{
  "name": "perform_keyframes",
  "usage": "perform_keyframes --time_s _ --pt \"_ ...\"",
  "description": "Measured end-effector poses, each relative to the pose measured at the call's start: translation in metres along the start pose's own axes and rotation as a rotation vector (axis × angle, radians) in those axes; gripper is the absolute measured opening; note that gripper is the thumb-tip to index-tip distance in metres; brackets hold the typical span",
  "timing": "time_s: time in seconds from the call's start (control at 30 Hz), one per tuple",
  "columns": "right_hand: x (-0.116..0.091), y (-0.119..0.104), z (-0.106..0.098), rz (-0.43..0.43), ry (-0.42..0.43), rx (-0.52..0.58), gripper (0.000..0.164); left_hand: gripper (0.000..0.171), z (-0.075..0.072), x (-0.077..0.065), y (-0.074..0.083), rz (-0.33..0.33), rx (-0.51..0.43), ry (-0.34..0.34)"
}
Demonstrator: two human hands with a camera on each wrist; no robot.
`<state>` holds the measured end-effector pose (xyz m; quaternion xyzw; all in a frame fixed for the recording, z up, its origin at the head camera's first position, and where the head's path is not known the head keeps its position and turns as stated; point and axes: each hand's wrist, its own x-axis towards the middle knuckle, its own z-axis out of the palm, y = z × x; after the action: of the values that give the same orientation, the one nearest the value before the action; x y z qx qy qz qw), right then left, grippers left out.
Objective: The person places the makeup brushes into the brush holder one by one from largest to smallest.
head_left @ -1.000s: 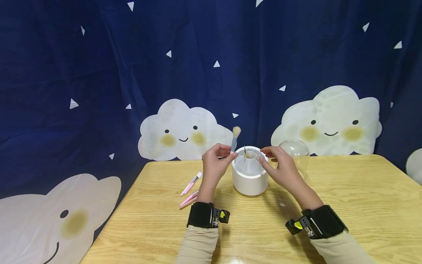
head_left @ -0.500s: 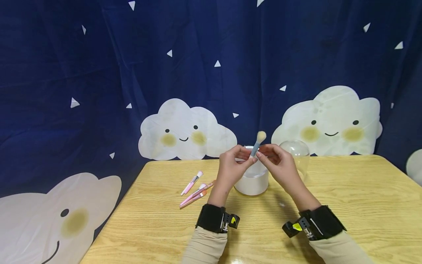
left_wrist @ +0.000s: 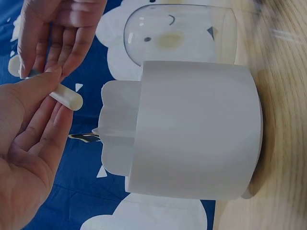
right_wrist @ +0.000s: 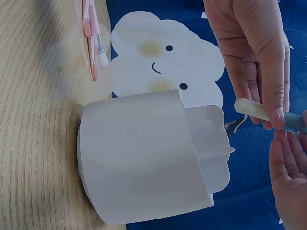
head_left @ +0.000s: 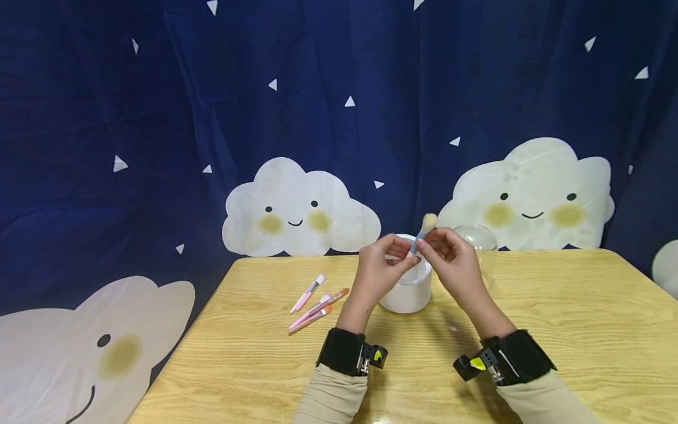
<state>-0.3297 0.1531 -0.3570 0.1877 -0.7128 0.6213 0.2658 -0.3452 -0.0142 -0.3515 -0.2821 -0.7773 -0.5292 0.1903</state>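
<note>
A makeup brush (head_left: 428, 223) with cream bristles and a blue-grey and white handle is held by both hands, bristles up and leaning right. My left hand (head_left: 377, 270) pinches the handle (left_wrist: 67, 97) near its white end. My right hand (head_left: 453, 259) pinches the blue-grey part higher up, fingertips close to the left hand's. Below and just behind the hands stands a round white brush holder (head_left: 405, 298) with an inner divider (right_wrist: 208, 148). A thin, dark pointed tool (right_wrist: 235, 125) sticks up from it.
Several pink-handled brushes (head_left: 312, 317) lie on the wooden table (head_left: 254, 365) left of the holder, two more pink brushes (head_left: 307, 294) behind them. A clear dome cover (head_left: 483, 241) stands right of the holder. A blue curtain (head_left: 318, 70) with clouds hangs behind the table.
The left hand has brought the brush rightward over the holder. The right hand has left the holder's rim and now grips the brush too. The brush leans further right.
</note>
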Motion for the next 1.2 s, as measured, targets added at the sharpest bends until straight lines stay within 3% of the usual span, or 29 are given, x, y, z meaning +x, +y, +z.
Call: perform_keyframes --time_s 0.2,0.33,0.5,0.67,0.77,0.87,1.07,1.2 --pt "0.003 0.000 -0.002 -0.025 0.019 0.038 0.019 0.025 -0.004 0.001 0.002 -0.010 0.011 -0.014" --pt "0.006 0.000 -0.005 -0.038 0.055 0.090 0.018 0.028 -0.009 0.003 0.001 -0.009 0.067 0.061" --pt "0.008 -0.001 -0.009 -0.015 0.120 0.070 0.018 0.051 -0.015 0.004 -0.005 -0.091 0.197 0.141" --pt "0.009 -0.001 -0.012 0.006 0.167 0.037 0.022 0.082 -0.020 0.001 -0.014 -0.230 0.280 0.039" --pt "0.009 0.002 -0.013 0.009 0.184 0.011 0.022 0.089 -0.017 0.000 -0.023 -0.268 0.302 -0.043" --pt "0.008 -0.003 -0.012 0.010 0.192 -0.022 0.021 0.088 -0.011 -0.002 -0.029 -0.251 0.313 -0.095" --pt "0.002 -0.029 -0.007 -0.001 0.158 -0.129 0.019 0.093 -0.006 -0.006 -0.032 -0.235 0.328 -0.112" --pt "0.003 -0.020 -0.009 -0.003 0.143 -0.167 0.021 0.088 -0.007 -0.006 -0.035 -0.213 0.324 -0.112"
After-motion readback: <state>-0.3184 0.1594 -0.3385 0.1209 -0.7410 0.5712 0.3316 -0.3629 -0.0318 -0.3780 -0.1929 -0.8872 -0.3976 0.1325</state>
